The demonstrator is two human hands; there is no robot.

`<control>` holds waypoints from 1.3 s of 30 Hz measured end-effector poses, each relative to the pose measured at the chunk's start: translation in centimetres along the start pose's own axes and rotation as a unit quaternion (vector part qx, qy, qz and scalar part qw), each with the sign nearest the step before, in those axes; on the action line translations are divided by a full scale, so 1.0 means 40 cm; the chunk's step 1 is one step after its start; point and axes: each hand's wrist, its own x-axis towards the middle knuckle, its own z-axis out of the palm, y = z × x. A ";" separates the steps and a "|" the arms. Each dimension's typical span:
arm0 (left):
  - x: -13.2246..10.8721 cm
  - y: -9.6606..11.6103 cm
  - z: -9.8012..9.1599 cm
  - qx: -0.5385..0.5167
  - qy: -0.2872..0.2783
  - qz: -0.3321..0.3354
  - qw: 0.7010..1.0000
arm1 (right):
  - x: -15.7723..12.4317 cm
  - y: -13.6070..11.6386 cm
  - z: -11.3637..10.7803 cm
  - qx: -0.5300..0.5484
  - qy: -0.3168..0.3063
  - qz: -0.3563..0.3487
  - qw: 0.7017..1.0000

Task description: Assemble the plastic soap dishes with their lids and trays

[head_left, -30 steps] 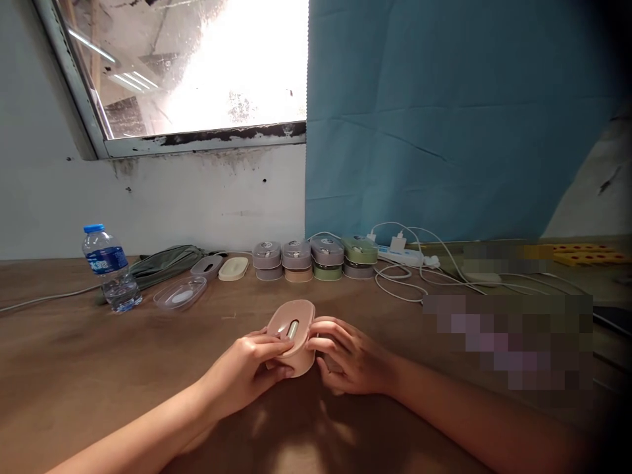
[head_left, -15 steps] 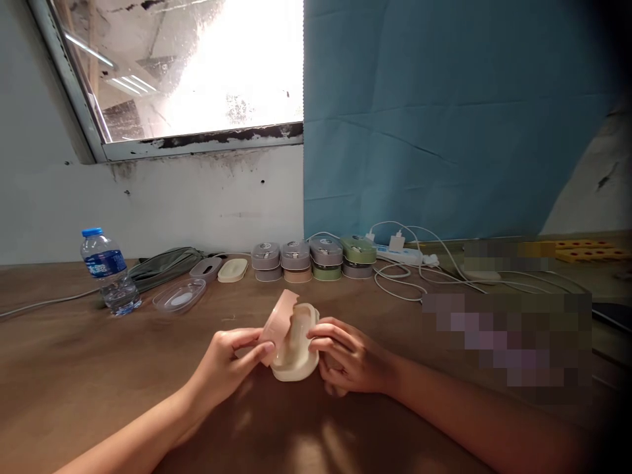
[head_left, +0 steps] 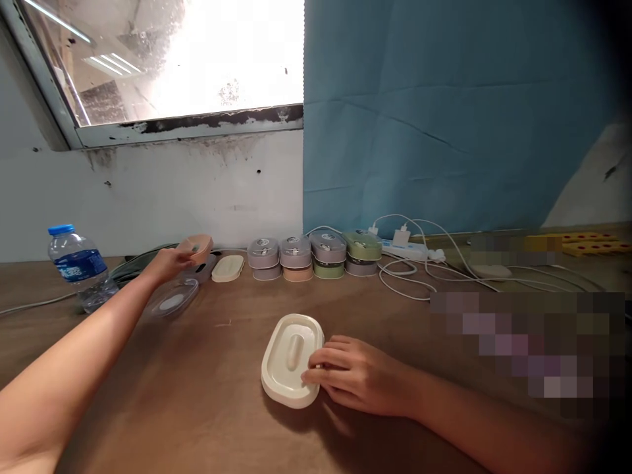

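My right hand (head_left: 348,375) grips the right edge of a shallow cream plastic dish (head_left: 276,378). The dish is rounded, with a raised ridge along its middle, and is held tilted over the table. Stretched out to the far left, my left hand (head_left: 170,263) has its fingers closed on a peach plastic box part (head_left: 202,245). That part is above a grey plastic piece (head_left: 205,268) with a slot. Near the left wrist lies a clear plastic lid (head_left: 178,299) with a white oval on it. A second cream piece (head_left: 228,268) lies right of the grey one.
Stacked grey, green and peach boxes (head_left: 296,253) stand in a row along the wall. A water bottle (head_left: 81,266) is at the left beside a dark bag (head_left: 131,266). A power strip (head_left: 405,250) with white cables (head_left: 409,293) lies at the back right.
My left hand has lifted the peach part away from the cream dish and carried it to the back left. My right hand keeps the dish, now turned more toward me. The view has shifted slightly.
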 end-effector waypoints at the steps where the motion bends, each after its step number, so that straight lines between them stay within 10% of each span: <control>1: 0.016 -0.019 0.012 0.000 -0.024 -0.006 1.000 | -0.001 0.000 -0.002 0.008 -0.010 0.006 1.000; 10: 0.031 -0.073 0.058 -0.022 -0.101 -0.021 0.994 | 0.046 -0.034 -0.001 0.145 -0.041 0.113 0.982; 15: -0.062 0.086 0.012 -0.099 0.060 0.070 0.991 | 0.091 -0.034 0.026 0.120 -0.051 0.137 0.982; 21: -0.321 0.326 0.063 -0.138 -0.194 0.372 0.897 | 0.144 0.013 0.068 0.126 -0.035 0.146 0.981; 25: -0.395 0.339 0.136 -0.084 -0.167 0.313 0.931 | 0.129 0.020 0.070 0.095 -0.009 0.125 0.987; 30: -0.337 0.279 0.090 -0.131 -0.146 0.208 0.958 | 0.066 0.019 0.039 0.070 -0.017 0.145 0.987; 35: -0.160 0.199 0.006 -0.145 -0.041 0.165 0.975 | 0.042 0.030 0.015 0.078 -0.034 0.153 0.985; 39: -0.009 0.157 0.036 -0.073 0.008 0.119 0.990 | 0.046 0.036 0.018 0.076 -0.031 0.153 0.985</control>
